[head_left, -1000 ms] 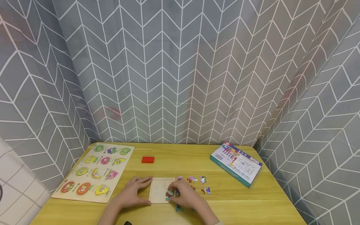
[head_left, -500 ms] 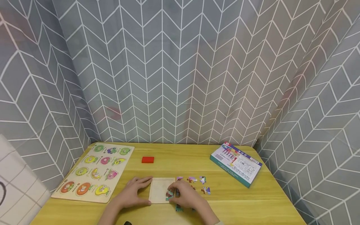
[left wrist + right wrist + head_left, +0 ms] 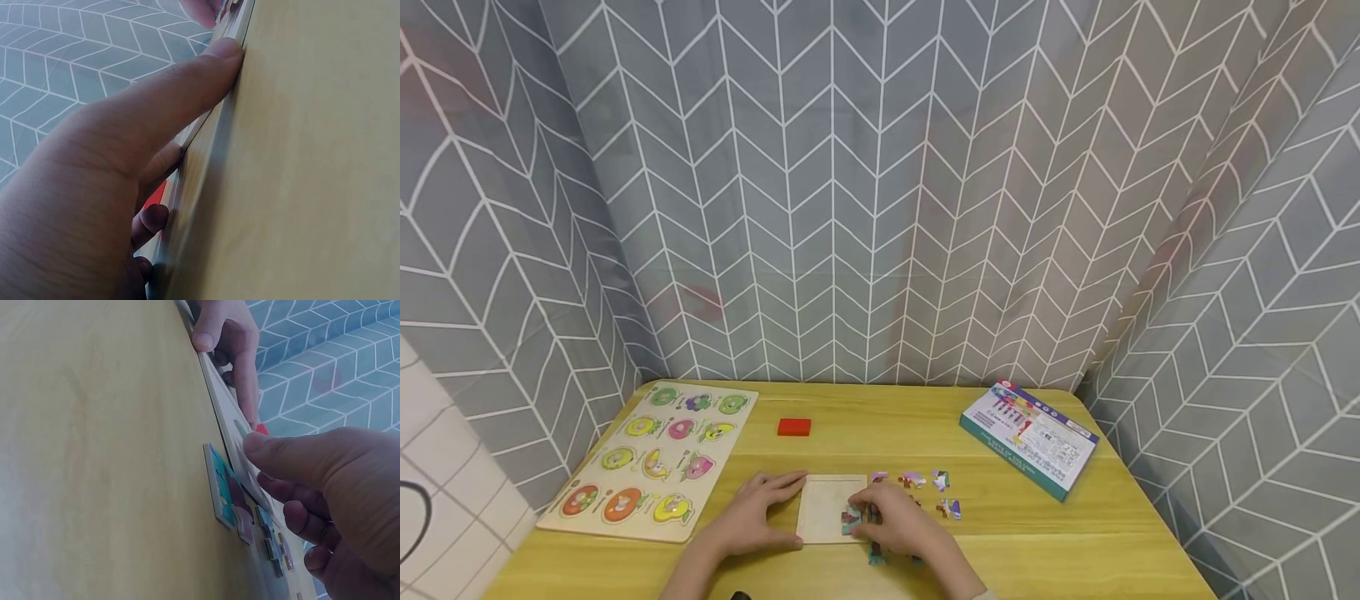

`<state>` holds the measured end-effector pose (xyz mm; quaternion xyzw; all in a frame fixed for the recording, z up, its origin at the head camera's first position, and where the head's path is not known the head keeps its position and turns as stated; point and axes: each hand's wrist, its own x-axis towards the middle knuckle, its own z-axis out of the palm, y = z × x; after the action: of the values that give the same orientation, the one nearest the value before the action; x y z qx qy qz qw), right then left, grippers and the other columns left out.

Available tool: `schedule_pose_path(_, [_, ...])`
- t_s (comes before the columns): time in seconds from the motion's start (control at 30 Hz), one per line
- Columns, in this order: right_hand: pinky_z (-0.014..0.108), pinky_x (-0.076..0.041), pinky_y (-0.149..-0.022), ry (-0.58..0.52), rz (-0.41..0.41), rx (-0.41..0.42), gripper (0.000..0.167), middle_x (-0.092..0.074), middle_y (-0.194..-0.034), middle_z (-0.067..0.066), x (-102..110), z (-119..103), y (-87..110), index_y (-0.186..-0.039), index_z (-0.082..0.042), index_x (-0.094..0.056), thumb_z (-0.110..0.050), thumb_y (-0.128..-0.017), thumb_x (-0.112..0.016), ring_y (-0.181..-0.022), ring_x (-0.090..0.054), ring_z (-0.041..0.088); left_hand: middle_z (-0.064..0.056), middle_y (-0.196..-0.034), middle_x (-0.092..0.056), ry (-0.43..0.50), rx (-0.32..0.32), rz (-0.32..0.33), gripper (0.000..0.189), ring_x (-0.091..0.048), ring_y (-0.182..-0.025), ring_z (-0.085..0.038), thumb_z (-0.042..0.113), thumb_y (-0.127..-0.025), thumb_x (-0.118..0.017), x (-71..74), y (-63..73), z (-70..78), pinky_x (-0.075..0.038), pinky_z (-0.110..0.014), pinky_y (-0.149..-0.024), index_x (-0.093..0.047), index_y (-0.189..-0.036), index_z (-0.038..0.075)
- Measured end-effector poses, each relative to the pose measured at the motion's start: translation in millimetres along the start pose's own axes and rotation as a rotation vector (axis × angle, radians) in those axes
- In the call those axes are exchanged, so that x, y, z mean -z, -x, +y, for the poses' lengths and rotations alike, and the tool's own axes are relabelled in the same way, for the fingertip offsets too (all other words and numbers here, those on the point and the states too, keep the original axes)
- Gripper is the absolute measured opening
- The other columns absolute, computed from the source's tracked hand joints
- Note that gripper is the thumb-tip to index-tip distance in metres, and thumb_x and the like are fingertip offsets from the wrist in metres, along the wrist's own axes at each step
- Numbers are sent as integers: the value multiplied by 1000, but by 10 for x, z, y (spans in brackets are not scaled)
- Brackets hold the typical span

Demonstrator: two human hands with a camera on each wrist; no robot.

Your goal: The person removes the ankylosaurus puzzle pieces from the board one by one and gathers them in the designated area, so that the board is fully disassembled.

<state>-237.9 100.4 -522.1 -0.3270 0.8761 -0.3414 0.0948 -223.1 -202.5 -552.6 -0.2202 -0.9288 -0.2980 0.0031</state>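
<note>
In the head view a shallow pale wooden puzzle tray (image 3: 823, 508) lies near the front of the table. My left hand (image 3: 754, 515) rests along its left side, thumb at the near corner and index finger at the far corner. In the left wrist view that thumb (image 3: 219, 59) touches the tray edge. A teal and brown jigsaw piece (image 3: 851, 521) sits in the tray's near right part. My right hand (image 3: 891, 518) bends over it, pinching it between thumb and index finger. From the right wrist the thumb (image 3: 265, 445) is seen over the tray edge.
Several loose jigsaw pieces (image 3: 951, 507) lie right of the tray, partly hidden by my right hand. A red block (image 3: 794, 427) stands behind it. A fruit puzzle board (image 3: 651, 458) covers the left side, and a flat puzzle box (image 3: 1030, 437) lies at the back right.
Both hands and the tray hold nearly still, with only a slight shift of the right fingers on the piece. At the far left the curtain edge has moved and a dark loop shows more.
</note>
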Motion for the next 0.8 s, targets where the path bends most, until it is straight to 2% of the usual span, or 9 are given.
schedule_pose_path(0.23, [20,-48,-77,29,8,29,34,-70,-106,-10,-2,33,-14,-127,-7,-76,-24,-98,-79,-84,-51,1,7,-162,-50,4,-9,3,98,-44,-121,-13,68,-77,-85,6,4,11,-43,-48,-102,-56,-157,20])
schedule_pose_path(0.47, [23,-50,-84,105,28,67,33,-68,-113,-7,-3,12,31,-128,-10,-73,-27,-100,-77,-91,-52,1,7,-162,-51,12,0,-2,97,-44,-120,-13,66,-76,-86,11,8,28,-43,-50,-102,-56,-156,21])
schedule_pose_path(0.8, [24,-50,-83,69,56,38,36,-63,-108,-9,-5,30,25,-133,-12,-71,-29,-102,-74,-90,-52,4,7,-162,-50,2,-2,-2,98,-43,-116,-11,67,-76,-86,16,-1,22,-44,-46,-99,-56,-157,20])
